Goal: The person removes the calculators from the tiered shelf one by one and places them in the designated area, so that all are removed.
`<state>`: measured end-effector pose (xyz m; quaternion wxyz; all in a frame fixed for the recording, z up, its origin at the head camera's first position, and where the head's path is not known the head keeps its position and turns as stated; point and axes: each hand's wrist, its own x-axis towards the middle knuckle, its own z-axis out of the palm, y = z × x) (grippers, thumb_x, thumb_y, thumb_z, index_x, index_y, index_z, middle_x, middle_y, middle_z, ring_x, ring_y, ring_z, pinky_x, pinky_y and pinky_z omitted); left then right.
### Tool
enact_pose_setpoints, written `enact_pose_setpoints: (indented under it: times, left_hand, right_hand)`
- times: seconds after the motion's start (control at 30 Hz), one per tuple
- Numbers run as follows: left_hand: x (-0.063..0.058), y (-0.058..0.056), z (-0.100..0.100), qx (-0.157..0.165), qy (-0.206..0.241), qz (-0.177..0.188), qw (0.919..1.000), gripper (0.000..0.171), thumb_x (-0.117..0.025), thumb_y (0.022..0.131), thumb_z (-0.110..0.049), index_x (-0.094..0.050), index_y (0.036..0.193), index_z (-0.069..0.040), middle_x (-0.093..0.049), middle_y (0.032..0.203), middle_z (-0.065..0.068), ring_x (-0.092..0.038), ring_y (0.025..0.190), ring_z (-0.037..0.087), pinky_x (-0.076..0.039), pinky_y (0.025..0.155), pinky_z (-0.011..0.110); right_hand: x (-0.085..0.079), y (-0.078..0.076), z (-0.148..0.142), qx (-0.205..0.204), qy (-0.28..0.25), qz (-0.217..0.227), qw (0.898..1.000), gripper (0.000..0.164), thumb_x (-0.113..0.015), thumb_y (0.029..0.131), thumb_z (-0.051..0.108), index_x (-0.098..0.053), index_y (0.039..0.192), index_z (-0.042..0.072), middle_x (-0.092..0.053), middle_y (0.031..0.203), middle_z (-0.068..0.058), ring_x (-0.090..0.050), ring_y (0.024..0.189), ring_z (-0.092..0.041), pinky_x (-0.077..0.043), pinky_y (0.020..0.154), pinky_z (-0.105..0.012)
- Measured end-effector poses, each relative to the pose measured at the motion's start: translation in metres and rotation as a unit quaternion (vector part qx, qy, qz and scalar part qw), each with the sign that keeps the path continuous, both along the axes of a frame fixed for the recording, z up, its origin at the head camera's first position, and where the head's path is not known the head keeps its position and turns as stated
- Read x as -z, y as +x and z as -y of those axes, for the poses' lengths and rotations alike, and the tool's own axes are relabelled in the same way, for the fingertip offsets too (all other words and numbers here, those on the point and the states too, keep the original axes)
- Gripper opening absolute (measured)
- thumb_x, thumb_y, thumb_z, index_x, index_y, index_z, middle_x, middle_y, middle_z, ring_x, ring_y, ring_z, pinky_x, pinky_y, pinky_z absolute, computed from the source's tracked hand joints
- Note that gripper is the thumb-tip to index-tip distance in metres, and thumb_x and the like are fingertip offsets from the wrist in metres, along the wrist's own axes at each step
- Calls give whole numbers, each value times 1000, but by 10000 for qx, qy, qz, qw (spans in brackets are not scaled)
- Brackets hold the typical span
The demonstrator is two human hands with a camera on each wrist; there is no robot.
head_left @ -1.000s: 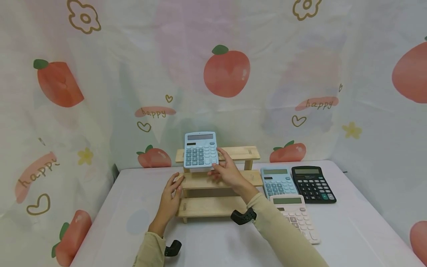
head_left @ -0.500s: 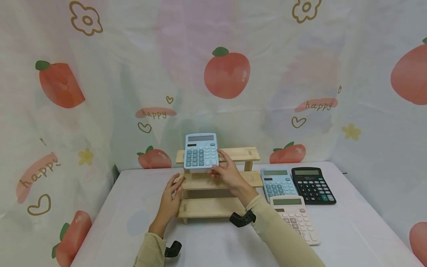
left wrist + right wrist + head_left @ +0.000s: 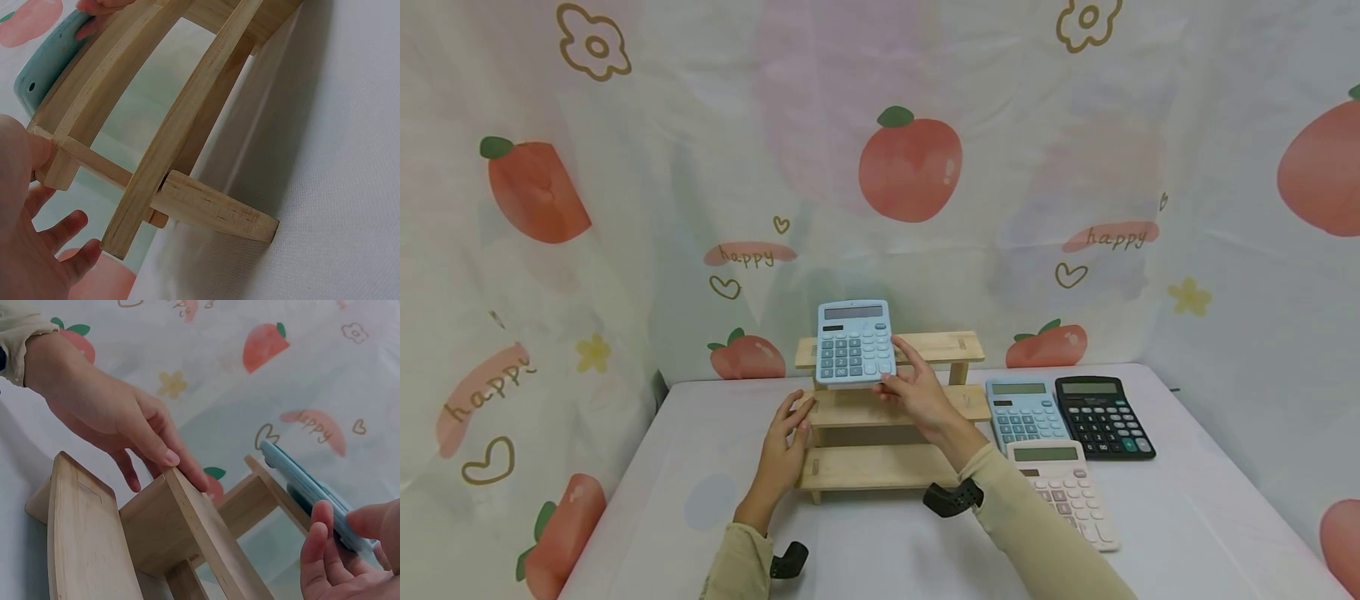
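Note:
A three-tier wooden display stand (image 3: 880, 467) stands on the white-covered table. My left hand (image 3: 784, 450) grips the left end of its middle tier, and in the right wrist view the left thumb (image 3: 164, 455) lies on that tier's corner. With my right hand (image 3: 921, 404) I pinch a light blue calculator (image 3: 853, 343) by its lower right edge. The calculator leans back at the left part of the top tier, keys and display facing me. In the right wrist view its thin side (image 3: 312, 481) shows at the top tier, with the right fingers (image 3: 319, 550) under it.
Right of the stand lie a second light blue calculator (image 3: 1026, 408), a black calculator (image 3: 1105, 417) and a pale pink calculator (image 3: 1063, 492), close together. A fruit-patterned cloth backdrop (image 3: 910, 275) rises just behind the stand.
The blue calculator and my right hand have shifted very slightly to the right. My left hand keeps its place on the stand.

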<state>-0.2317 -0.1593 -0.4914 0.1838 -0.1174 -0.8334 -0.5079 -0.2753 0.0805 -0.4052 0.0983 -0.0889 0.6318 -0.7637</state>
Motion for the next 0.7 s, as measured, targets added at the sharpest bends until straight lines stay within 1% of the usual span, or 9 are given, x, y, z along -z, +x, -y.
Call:
enact_pose_setpoints:
  times: [0.2, 0.33, 0.43, 0.57, 0.7]
  left_hand:
    - [-1, -1, -1, -31, 10, 36, 10000, 38, -51, 106, -14, -59, 141, -3, -41, 158, 16, -50, 129, 40, -43, 99, 67]
    - [-1, -1, 0, -33, 12, 75, 10000, 39, -50, 106, -15, -58, 142, -2, -41, 159, 16, -50, 129, 40, -43, 99, 68]
    - [-2, -1, 0, -22, 2, 39, 10000, 39, -50, 106, -16, -57, 142, -1, -41, 159, 16, -50, 129, 40, -43, 99, 67]
    - [-2, -1, 0, 7, -10, -11, 10000, 39, -50, 106, -14, -57, 142, 0, -41, 158, 17, -50, 129, 41, -43, 99, 67]
    - [0, -1, 0, -4, -31, 41, 10000, 39, -50, 106, -13, -57, 141, 1, -40, 158, 17, -50, 129, 41, -43, 100, 67]
  right_hand:
    - [-4, 5, -5, -59, 21, -48, 10000, 74, -50, 101, -5, -20, 163, 23, -70, 105, -7, -68, 78, -9, -54, 73, -20]
    - [-7, 9, -9, -144, 84, -101, 9998, 74, -51, 101, -5, -19, 163, 21, -71, 106, -5, -68, 79, -9, -54, 74, -20]
    - [-9, 12, -12, -192, 85, -159, 9997, 75, -51, 101, -5, -19, 163, 21, -70, 106, -5, -68, 79, -8, -55, 75, -19]
    - [-10, 16, -16, -242, 85, -226, 9994, 74, -51, 101, -5, -21, 163, 22, -69, 110, -7, -68, 80, -8, -56, 76, -19]
    - [-10, 21, -22, -262, 134, -227, 9993, 74, -51, 101, -4, -21, 163, 24, -68, 111, -7, -68, 82, -11, -57, 78, -20]
